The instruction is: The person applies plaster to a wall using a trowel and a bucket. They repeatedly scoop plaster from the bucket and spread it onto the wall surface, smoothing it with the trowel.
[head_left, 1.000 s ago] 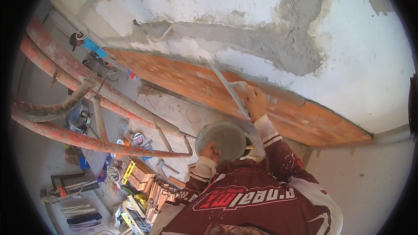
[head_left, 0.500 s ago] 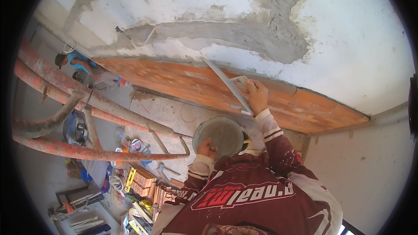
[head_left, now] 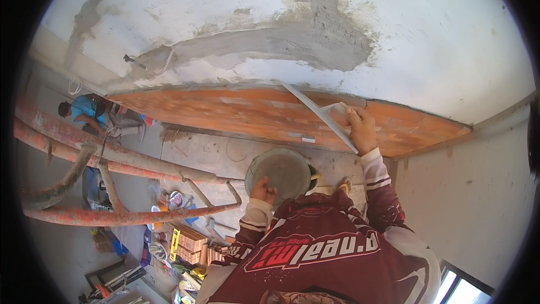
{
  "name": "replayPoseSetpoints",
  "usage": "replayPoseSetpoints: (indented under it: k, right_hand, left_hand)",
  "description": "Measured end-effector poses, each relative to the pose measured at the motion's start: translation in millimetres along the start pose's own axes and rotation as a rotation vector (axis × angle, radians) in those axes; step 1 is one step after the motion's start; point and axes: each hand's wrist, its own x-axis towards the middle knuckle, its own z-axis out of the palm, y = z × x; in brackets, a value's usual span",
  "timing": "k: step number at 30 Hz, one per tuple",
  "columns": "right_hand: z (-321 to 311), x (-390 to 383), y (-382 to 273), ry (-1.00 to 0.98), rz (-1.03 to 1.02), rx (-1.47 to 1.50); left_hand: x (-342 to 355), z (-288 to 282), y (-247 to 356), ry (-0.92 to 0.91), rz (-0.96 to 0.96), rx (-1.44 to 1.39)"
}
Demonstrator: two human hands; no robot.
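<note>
My right hand (head_left: 363,129) is closed round the handle of a long, flat plastering trowel (head_left: 319,112). The blade slants, its far end near the lower edge of the white wall (head_left: 427,50), where the orange brickwork (head_left: 242,107) begins. A band of grey mortar (head_left: 270,43) crosses that wall and branches upward. Lower and to the left, the curled fingers of my left hand (head_left: 263,192) grip the near left rim of a round grey basin (head_left: 284,171). Part of that grip is hidden.
Red, paint-worn scaffold tubes (head_left: 135,218) extend in from the left. Beyond them a co-worker (head_left: 93,112) in a blue shirt bends low. Bricks (head_left: 190,243), a yellow level (head_left: 175,241) and assorted tools lie below. A cable (head_left: 167,62) protrudes from the wall.
My right hand and the trowel have shifted right, away from the mortar band. The left hand stays at the basin. The wall has slid left in view, and the co-worker's posture has changed.
</note>
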Motion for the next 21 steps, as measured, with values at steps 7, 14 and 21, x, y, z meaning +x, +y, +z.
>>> replayPoseSetpoints:
  k: [7, 14, 21]
  right_hand:
    - [-52.0, -0.8, 6.7, 0.026, -0.016, -0.109]
    - [-98.9, -6.3, 2.7, 0.077, -0.032, -0.176]
    - [-148.6, -9.2, 6.3, 0.101, 0.080, -0.179]
  left_hand:
    - [-2.7, 13.6, -2.5, -0.022, -0.011, 0.034]
    - [8.4, 14.2, -9.1, -0.119, -0.047, 0.098]
    - [12.0, 18.9, -15.7, -0.050, -0.055, 0.089]
